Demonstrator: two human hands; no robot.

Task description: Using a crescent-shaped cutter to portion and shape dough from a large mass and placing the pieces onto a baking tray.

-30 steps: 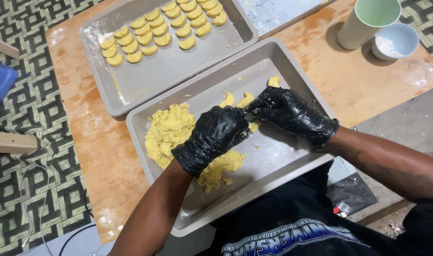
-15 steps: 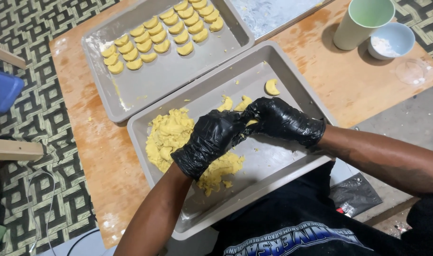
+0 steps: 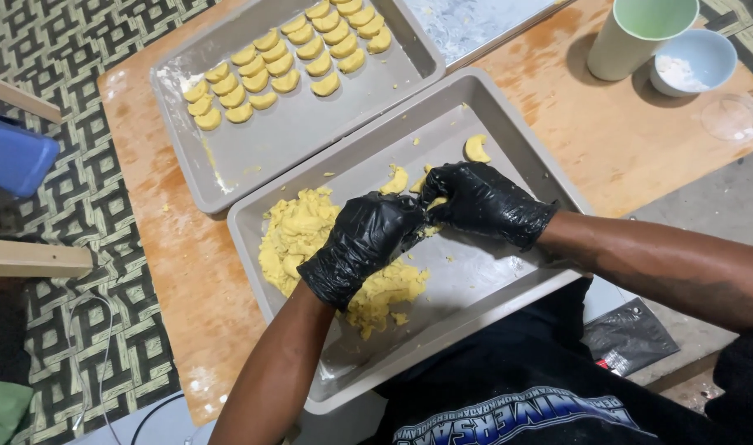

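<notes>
The left hand (image 3: 364, 247) and right hand (image 3: 485, 202), both in black gloves, meet fingertip to fingertip over the near tray (image 3: 508, 124), pinching a small piece of yellow dough (image 3: 436, 203) between them — both closed on it. Shaping it well probably calls for light, even pressure so the piece does not crack. The dough mass (image 3: 298, 239) lies just beneath the left hand; a finished crescent (image 3: 476, 148) sits beyond the right — more fill the far tray (image 3: 310, 132) on the table (image 3: 607, 132).
</notes>
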